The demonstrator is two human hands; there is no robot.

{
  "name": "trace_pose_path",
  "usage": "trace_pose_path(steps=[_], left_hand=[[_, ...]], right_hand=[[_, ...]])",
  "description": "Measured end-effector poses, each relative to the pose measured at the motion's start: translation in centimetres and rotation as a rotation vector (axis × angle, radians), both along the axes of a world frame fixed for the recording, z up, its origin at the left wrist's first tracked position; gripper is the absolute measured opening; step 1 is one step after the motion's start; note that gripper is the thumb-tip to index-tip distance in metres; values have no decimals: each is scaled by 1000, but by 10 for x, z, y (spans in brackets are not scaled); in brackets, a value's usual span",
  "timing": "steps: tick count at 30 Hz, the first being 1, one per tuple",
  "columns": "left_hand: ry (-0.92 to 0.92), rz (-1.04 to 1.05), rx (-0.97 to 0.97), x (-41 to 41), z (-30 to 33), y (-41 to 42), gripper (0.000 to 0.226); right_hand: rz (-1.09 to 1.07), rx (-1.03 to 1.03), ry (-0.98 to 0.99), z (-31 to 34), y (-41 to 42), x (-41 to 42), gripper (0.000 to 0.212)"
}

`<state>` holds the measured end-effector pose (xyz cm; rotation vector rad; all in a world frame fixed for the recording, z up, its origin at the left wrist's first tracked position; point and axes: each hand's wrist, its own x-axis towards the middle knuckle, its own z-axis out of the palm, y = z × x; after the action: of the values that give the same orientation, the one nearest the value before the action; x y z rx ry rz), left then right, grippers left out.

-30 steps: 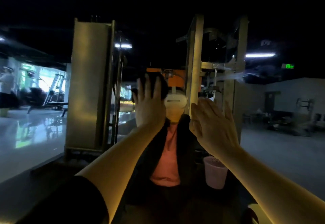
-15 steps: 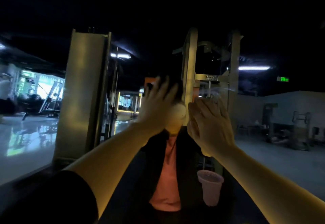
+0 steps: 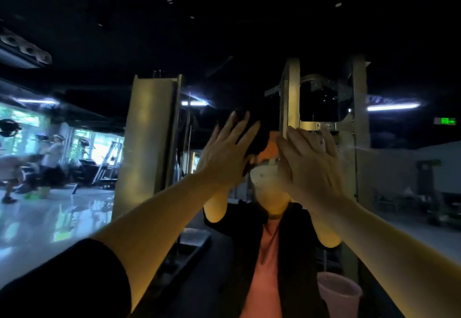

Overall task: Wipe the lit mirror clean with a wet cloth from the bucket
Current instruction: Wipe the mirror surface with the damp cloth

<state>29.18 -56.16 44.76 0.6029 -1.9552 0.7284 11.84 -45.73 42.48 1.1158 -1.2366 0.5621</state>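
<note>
1. Dim gym space is what's seen all around, and most of it is a reflection: the mirror point(image 3: 249, 50) fills nearly the whole head view, with weight-machine frames point(image 3: 290, 98) and bright windows point(image 3: 22, 128) bounced back in it.
2. Both hands are raised flat toward the glass near its middle. The left hand point(image 3: 224, 158) is held with fingers straight and spread, gripping nothing; the right hand point(image 3: 308, 165) is also flat, fingers together.
3. No cloth can be made out under either palm, so whether one is pressed there can't be told.
4. A pink bucket point(image 3: 339, 297) is reflected low, toward the mirror's bottom right.
5. Probably the wiping step. It'd be done best with even palm pressure and overlapping passes, working top down so drips get caught.
6. Streaks point(image 3: 349, 146) seem to be left beside the right hand; those should be gone over again.
</note>
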Motion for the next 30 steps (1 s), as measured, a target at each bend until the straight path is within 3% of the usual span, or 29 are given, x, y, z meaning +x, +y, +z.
trace_pose_path(steps=[4, 6, 8, 12, 14, 18, 19, 23, 25, 28, 30], left_hand=[[461, 57, 204, 66, 41, -52, 64], [570, 95, 297, 73, 56, -56, 62], [476, 85, 220, 49, 64, -37, 63], [74, -5, -60, 7, 60, -11, 65], [133, 7, -32, 23, 73, -24, 64], [504, 43, 254, 57, 99, -45, 63], [494, 59, 237, 53, 100, -42, 63], [157, 25, 8, 36, 97, -32, 65], [229, 23, 35, 40, 117, -39, 65], [402, 49, 231, 40, 157, -34, 63], [370, 68, 192, 21, 164, -19, 63]], right_hand=[[90, -92, 21, 11, -17, 3, 41], [118, -155, 25, 10, -24, 4, 37], [132, -208, 45, 9, -27, 5, 35], [163, -227, 126, 21, -26, -2, 31], [140, -203, 133, 32, -22, -4, 35], [90, -202, 107, 54, -26, 3, 44], [97, -213, 107, 59, -29, 6, 45], [112, -247, 143, 67, -33, 8, 46], [115, -247, 177, 69, -33, 4, 45], [134, -255, 182, 70, -36, 3, 44], [148, -264, 181, 68, -37, 5, 44]])
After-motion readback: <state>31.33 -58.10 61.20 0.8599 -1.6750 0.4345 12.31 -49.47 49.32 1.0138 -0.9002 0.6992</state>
